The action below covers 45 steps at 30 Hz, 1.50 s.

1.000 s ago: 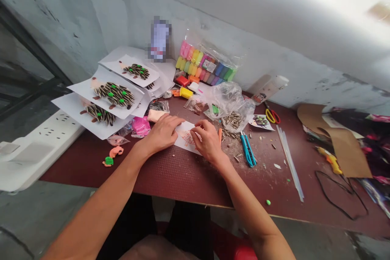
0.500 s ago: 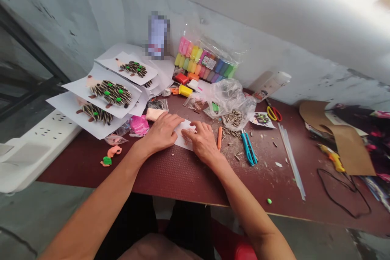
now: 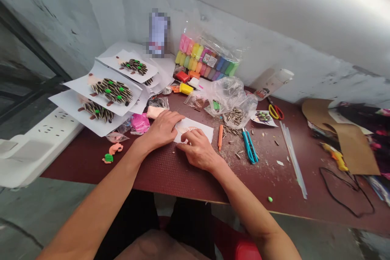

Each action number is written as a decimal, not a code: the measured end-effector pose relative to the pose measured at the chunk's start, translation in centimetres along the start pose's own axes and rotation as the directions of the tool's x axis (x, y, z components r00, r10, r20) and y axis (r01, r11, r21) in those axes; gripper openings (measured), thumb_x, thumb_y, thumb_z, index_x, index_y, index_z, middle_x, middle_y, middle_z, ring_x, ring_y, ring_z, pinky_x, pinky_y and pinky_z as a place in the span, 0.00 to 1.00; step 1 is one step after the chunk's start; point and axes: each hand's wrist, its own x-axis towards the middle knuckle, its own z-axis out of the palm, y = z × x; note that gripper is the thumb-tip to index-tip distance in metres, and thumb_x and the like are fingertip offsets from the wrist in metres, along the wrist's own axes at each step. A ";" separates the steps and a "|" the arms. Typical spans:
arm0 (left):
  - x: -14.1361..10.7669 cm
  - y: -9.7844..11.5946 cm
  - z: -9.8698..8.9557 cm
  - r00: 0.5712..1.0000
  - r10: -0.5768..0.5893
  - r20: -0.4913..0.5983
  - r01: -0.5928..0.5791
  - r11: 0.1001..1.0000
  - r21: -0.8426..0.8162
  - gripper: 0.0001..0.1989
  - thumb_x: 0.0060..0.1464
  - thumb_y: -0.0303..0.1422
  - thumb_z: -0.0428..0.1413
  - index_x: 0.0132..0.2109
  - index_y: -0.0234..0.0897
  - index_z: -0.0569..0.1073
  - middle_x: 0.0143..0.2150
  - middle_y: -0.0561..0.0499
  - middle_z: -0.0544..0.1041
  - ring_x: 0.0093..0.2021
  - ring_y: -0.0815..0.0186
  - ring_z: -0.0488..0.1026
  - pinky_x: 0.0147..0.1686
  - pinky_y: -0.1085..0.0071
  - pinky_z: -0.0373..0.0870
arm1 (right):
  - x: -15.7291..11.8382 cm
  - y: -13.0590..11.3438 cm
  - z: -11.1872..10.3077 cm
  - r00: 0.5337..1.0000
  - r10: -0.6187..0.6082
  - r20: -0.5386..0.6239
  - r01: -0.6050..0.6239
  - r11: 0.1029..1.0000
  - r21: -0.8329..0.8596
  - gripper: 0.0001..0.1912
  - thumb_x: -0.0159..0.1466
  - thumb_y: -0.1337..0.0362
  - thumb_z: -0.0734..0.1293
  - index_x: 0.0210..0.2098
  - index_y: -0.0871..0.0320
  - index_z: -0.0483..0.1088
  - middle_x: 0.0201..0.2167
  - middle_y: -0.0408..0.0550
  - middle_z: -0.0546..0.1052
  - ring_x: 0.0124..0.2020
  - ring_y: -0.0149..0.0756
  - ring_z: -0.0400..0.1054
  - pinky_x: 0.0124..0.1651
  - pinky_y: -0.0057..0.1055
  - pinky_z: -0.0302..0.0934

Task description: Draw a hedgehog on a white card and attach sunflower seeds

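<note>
A small white sheet of paper (image 3: pixel 206 128) lies on the dark red table, with a pale peach shape and reddish-brown lines partly visible on it. My left hand (image 3: pixel 163 131) rests flat across its left edge, fingers stretched out and holding nothing. Over the lower part of the sheet, my right hand (image 3: pixel 197 147) has its fingers bent, with the thumb apart from the fingertips that touch the paper. Nothing shows between them. Just beyond my left hand sits a block of peach clay (image 3: pixel 154 112). An orange marker (image 3: pixel 220 138) is to the right of the sheet.
Sheets with seed-covered hedgehogs (image 3: pixel 114 91) are stacked at left beside a white power strip (image 3: pixel 45 138). Behind are colored clay packs (image 3: pixel 207 59) and a bag of sunflower seeds (image 3: pixel 234 117). Rightward lie a blue utility knife (image 3: pixel 250 148), scissors (image 3: pixel 276 111), glue sticks (image 3: pixel 293 158) and a yellow glue gun (image 3: pixel 336 157).
My right hand has drawn back toward me and slightly left, uncovering the right part of the paper. My left hand stays on the left edge.
</note>
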 end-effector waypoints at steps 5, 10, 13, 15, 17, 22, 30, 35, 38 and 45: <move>0.0 -0.1 0.1 1.000 -0.008 -0.012 0.008 1.000 0.007 0.26 0.48 0.20 0.48 0.54 0.34 0.75 0.47 0.43 0.79 0.49 0.54 0.73 0.57 0.54 0.68 | 0.2 -1.7 0.6 0.987 -0.162 0.007 0.159 0.976 0.147 0.16 0.70 0.71 0.60 0.45 0.52 0.77 0.40 0.48 0.76 0.38 0.36 0.64 0.46 0.37 0.60; 0.0 -0.1 0.1 1.000 0.004 -0.024 -0.004 1.000 0.010 0.25 0.49 0.21 0.48 0.54 0.34 0.75 0.47 0.43 0.79 0.49 0.54 0.73 0.58 0.53 0.67 | -0.1 -1.0 0.7 0.984 0.097 -0.149 -0.069 0.981 0.183 0.18 0.68 0.74 0.59 0.48 0.54 0.77 0.40 0.50 0.77 0.42 0.39 0.68 0.47 0.38 0.60; 0.0 0.0 0.0 1.000 0.004 -0.016 -0.004 1.000 -0.001 0.25 0.50 0.21 0.48 0.54 0.35 0.75 0.47 0.43 0.79 0.49 0.54 0.73 0.57 0.53 0.68 | -0.3 0.2 0.7 0.941 0.269 -0.206 -0.242 0.959 0.145 0.14 0.69 0.72 0.60 0.45 0.56 0.76 0.41 0.53 0.77 0.44 0.41 0.69 0.47 0.38 0.61; 0.1 0.0 -0.1 1.000 0.003 -0.007 -0.003 1.000 -0.012 0.25 0.50 0.21 0.48 0.54 0.35 0.75 0.48 0.42 0.79 0.49 0.53 0.73 0.57 0.52 0.68 | -0.4 0.7 0.7 0.920 0.343 -0.187 -0.329 0.939 0.105 0.09 0.70 0.68 0.63 0.43 0.57 0.76 0.40 0.53 0.77 0.44 0.42 0.69 0.48 0.37 0.60; 0.1 -0.1 -0.1 1.000 0.000 0.001 0.000 1.000 -0.019 0.25 0.50 0.21 0.48 0.54 0.35 0.75 0.48 0.42 0.79 0.49 0.53 0.73 0.57 0.52 0.68 | -0.4 0.9 0.6 0.904 0.401 -0.152 -0.400 0.916 0.038 0.08 0.71 0.66 0.64 0.40 0.56 0.76 0.39 0.52 0.76 0.42 0.42 0.67 0.47 0.37 0.59; 0.0 -0.1 0.0 1.000 -0.003 -0.011 0.003 1.000 -0.022 0.26 0.50 0.21 0.49 0.55 0.37 0.75 0.48 0.44 0.80 0.50 0.54 0.73 0.58 0.52 0.68 | -0.3 0.7 0.4 0.912 0.392 -0.118 -0.405 0.907 -0.115 0.12 0.74 0.62 0.62 0.46 0.53 0.78 0.44 0.53 0.75 0.43 0.41 0.64 0.48 0.38 0.56; -0.1 0.3 -0.2 1.000 -0.008 -0.008 0.008 1.000 -0.018 0.26 0.50 0.21 0.49 0.55 0.37 0.75 0.49 0.43 0.80 0.51 0.54 0.74 0.63 0.49 0.64 | 0.1 0.7 0.5 0.928 0.367 -0.057 -0.372 0.911 -0.178 0.14 0.74 0.58 0.62 0.51 0.50 0.77 0.48 0.54 0.72 0.46 0.43 0.62 0.51 0.39 0.54; -0.2 0.5 -0.3 1.000 -0.014 -0.004 0.014 1.000 -0.009 0.27 0.50 0.21 0.49 0.56 0.37 0.75 0.51 0.44 0.80 0.53 0.54 0.74 0.65 0.49 0.62 | 0.3 0.6 0.3 0.933 0.357 -0.045 -0.358 0.909 -0.215 0.12 0.74 0.59 0.62 0.49 0.51 0.77 0.49 0.55 0.73 0.46 0.44 0.61 0.52 0.41 0.53; -0.2 0.6 -0.3 1.000 -0.018 0.003 0.018 1.000 0.004 0.27 0.50 0.21 0.49 0.56 0.38 0.75 0.51 0.44 0.80 0.53 0.55 0.74 0.66 0.49 0.61 | 0.4 0.4 0.3 0.933 0.356 -0.054 -0.358 0.904 -0.235 0.11 0.74 0.59 0.62 0.48 0.51 0.77 0.48 0.54 0.73 0.45 0.43 0.62 0.52 0.41 0.53; -0.3 0.5 -0.3 1.000 -0.011 0.006 0.011 1.000 -0.011 0.26 0.50 0.22 0.50 0.56 0.37 0.74 0.51 0.44 0.80 0.54 0.54 0.74 0.66 0.48 0.62 | 0.3 0.4 0.3 0.934 0.350 -0.067 -0.355 0.897 -0.264 0.11 0.74 0.59 0.63 0.46 0.52 0.77 0.46 0.54 0.75 0.44 0.43 0.62 0.51 0.41 0.53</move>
